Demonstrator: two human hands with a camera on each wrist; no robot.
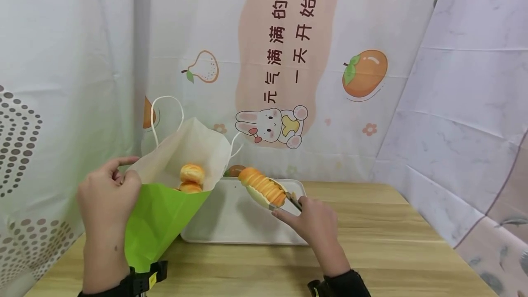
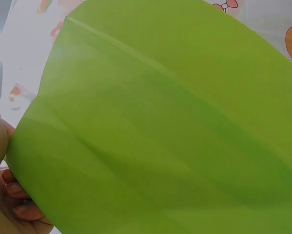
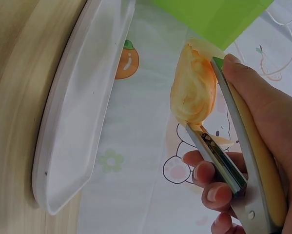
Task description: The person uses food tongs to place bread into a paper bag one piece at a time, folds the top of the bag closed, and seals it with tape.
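My left hand (image 1: 109, 196) pinches the rim of a green paper bag (image 1: 161, 219) and holds its mouth wide, tilted toward the right. Inside, against the cream lining, two small round buns (image 1: 192, 175) show one above the other. My right hand (image 1: 315, 221) grips a pair of metal tongs (image 3: 248, 146) with yellowish handles. Between the tong tips hangs a long golden bread roll (image 1: 264, 187) with a ridged top, held over the white tray (image 1: 218, 233). In the left wrist view the bag's green side (image 2: 160, 122) fills most of the picture.
The white tray lies on a wooden table (image 1: 371, 223), partly behind the bag. White string handles (image 1: 167, 97) stand up from the bag's rim. A printed curtain (image 1: 330, 118) hangs behind the table, with more cloth at both sides.
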